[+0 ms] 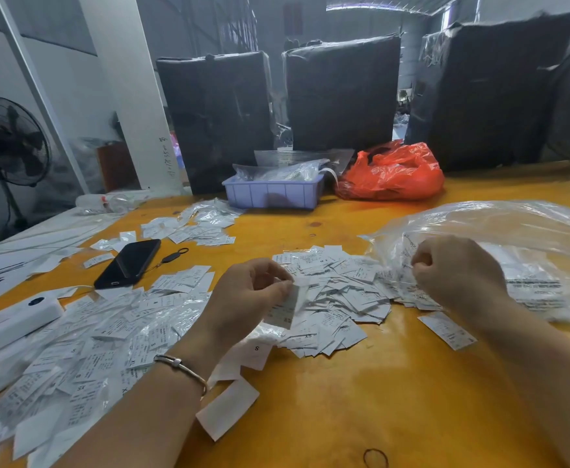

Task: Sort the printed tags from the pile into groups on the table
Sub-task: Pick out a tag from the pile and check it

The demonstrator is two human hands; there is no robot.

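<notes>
The print on the tag pinched by the left hand is blurred; the right hand hides whatever its curled fingers grip; the clear bag beyond it runs off the edge.

Black phone, lilac tray, red bag
</notes>
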